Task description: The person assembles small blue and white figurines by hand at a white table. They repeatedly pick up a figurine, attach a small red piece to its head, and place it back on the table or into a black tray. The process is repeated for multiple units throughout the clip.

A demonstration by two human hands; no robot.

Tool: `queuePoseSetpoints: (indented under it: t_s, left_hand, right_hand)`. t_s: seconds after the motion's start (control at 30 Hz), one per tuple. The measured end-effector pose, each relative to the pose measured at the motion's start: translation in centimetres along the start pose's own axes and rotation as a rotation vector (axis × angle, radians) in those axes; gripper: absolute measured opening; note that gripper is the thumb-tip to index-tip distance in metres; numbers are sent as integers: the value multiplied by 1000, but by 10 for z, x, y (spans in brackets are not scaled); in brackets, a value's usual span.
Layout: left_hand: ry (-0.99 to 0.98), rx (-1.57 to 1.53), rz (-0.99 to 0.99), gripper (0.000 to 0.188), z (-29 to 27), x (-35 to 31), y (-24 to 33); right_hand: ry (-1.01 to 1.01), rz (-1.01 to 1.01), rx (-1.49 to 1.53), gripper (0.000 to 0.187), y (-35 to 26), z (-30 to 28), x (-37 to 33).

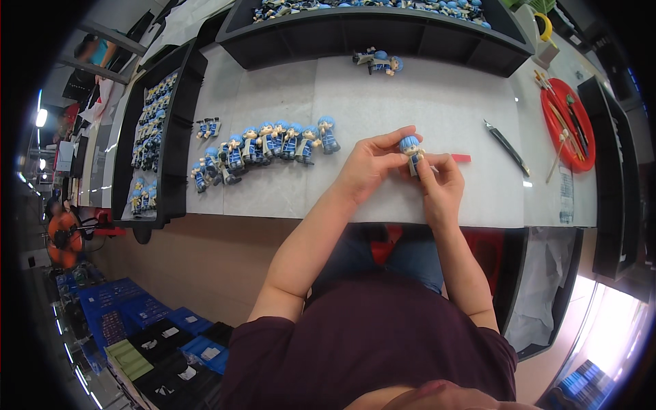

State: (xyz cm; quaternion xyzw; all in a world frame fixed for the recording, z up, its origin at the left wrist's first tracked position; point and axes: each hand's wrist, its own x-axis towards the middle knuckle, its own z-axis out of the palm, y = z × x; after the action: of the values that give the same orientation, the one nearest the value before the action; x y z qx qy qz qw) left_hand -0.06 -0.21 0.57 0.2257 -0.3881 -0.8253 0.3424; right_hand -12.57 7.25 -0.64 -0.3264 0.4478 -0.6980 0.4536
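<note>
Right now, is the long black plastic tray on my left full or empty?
Not empty: small blue-haired figurines lie inside the long black tray; I cannot tell whether it is completely full.

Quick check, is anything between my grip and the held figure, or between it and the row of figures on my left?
Nothing visible separates your left grip or right grip from the held figure. Toward the row of figures, only your left grip stands between.
</note>
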Motion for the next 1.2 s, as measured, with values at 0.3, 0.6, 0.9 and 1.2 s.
queuePoseSetpoints:
  t_s: [0.3,0.6,0.9,1.2]
  left_hand:
    - [21,9,0,42,1,-2,1]
    - [12,3,24,42,1,-2,-2]
    - [9,-316,-46,36,-7,4,5]
    - [89,-191,-2,34,-5,3,2]
  right_hand:
    - [35,26,-47,11,0,-2,1]
    - [11,31,-13,11,0,-2,0]
    - [-56,61,48,28,-6,2,-5]
    - [-92,44,-72,43,-7,3,-5]
